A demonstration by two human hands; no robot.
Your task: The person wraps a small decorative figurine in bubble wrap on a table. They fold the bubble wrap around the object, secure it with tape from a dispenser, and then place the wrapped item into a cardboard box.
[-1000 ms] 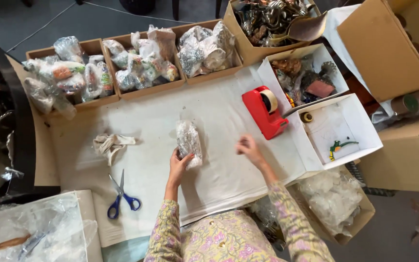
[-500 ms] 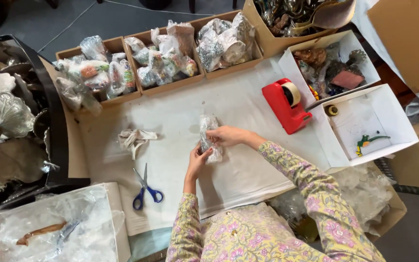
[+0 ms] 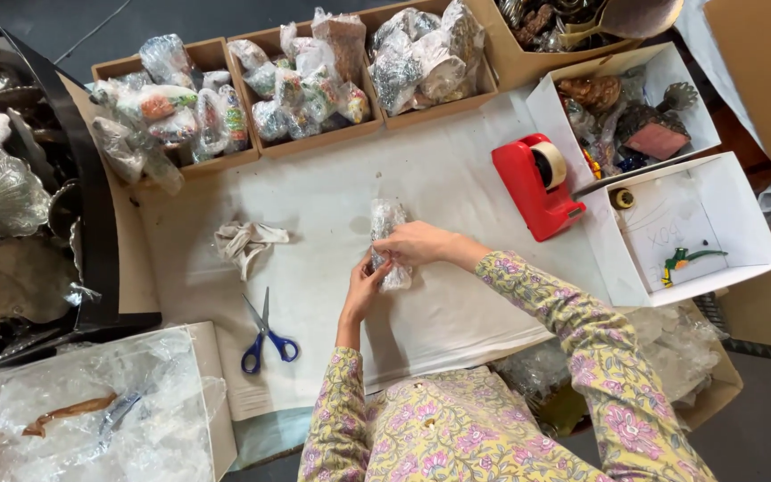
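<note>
A small item wrapped in clear bubble wrap [image 3: 386,220] stands on the white paper sheet [image 3: 332,196] in the middle of the table. My right hand [image 3: 417,243] is closed over its lower half from the right. My left hand [image 3: 366,286] presses against its bottom from below, fingers on the wrap. Both sleeves are floral yellow and pink.
Blue-handled scissors [image 3: 265,332] and a crumpled white cloth [image 3: 247,243] lie to the left. A red tape dispenser [image 3: 535,186] sits to the right beside two white boxes [image 3: 742,254]. Cardboard trays [image 3: 314,143] of wrapped items line the far edge. Bubble wrap box [image 3: 91,411] at near left.
My right hand has moved left from the bare paper onto the wrapped item and now grips it. The left hand has stayed at its base. The camera has shifted left.
</note>
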